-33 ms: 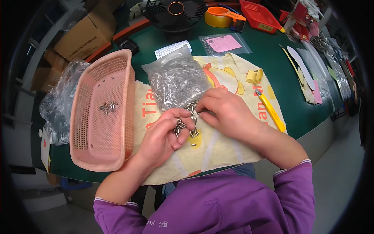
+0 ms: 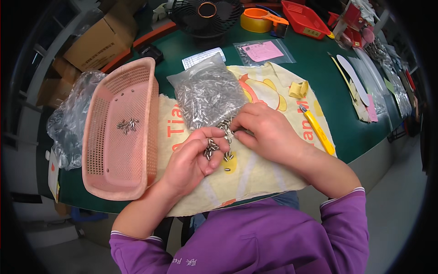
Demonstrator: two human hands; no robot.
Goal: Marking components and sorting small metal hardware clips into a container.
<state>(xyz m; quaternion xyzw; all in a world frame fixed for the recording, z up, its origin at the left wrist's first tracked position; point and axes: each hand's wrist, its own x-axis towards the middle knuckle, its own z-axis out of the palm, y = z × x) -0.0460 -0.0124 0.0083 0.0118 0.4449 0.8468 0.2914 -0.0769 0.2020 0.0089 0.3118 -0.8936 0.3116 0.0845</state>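
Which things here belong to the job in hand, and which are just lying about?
Seemingly part of the job:
small metal pieces
left hand, cupping some
right hand, at others
clear bag of similar pieces
pink basket holding a few
yellow cloth under the hands

Probably just lying about:
black fan
red tray
cardboard box

Head-worn fisheye (fairly near) looks down at hands (image 2: 264, 128).
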